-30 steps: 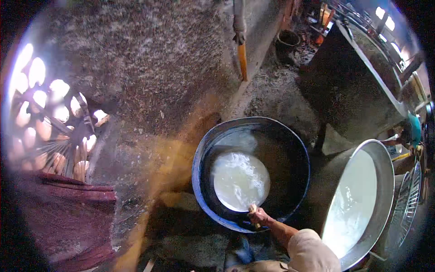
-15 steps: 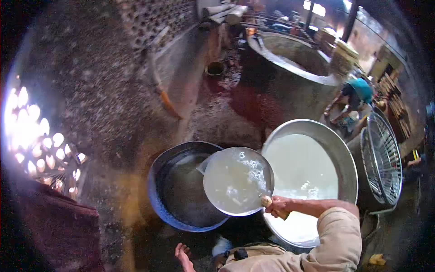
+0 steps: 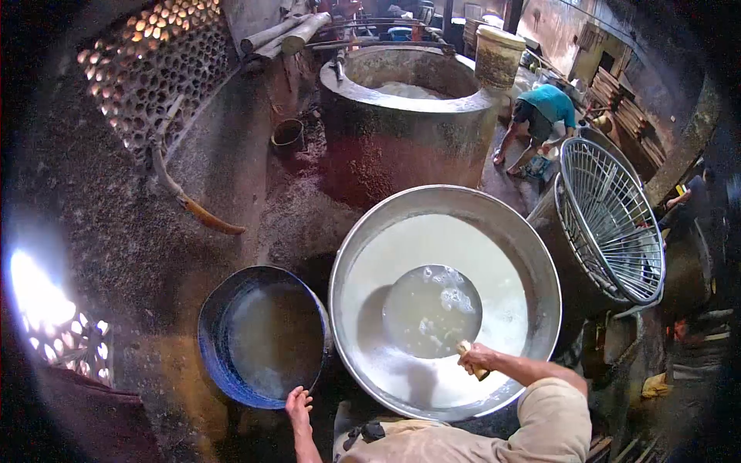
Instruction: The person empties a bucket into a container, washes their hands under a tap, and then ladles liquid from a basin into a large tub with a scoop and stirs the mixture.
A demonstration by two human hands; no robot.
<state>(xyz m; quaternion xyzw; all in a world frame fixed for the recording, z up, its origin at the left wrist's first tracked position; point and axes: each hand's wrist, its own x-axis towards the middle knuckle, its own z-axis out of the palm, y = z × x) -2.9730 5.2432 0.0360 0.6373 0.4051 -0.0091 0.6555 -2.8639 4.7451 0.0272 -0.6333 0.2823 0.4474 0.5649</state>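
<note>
My right hand (image 3: 480,359) is closed around the short wooden handle of a wide, shallow round scoop (image 3: 421,328). Cloudy liquid with some foam fills the scoop, which is over the milky white liquid in a large metal basin (image 3: 544,309). I cannot tell whether its underside touches that liquid. At the near rim of a blue tub (image 3: 214,363), my left hand (image 3: 299,403) holds nothing, its fingers slightly bent and apart. Whether they touch the rim is unclear. Murky greyish liquid (image 3: 274,339) lies inside the tub.
Right of the basin, a wire basket (image 3: 614,224) leans over a dark container. Behind stands a round concrete vat (image 3: 409,131) with a bucket (image 3: 498,58) on its edge. Another person (image 3: 540,119) bends down at the back right. A curved pipe (image 3: 193,204) lies left.
The scoop in my right hand has gone from beside and partly over the blue tub to over the metal basin. My left hand has come up to the tub's rim. The camera view has shifted.
</note>
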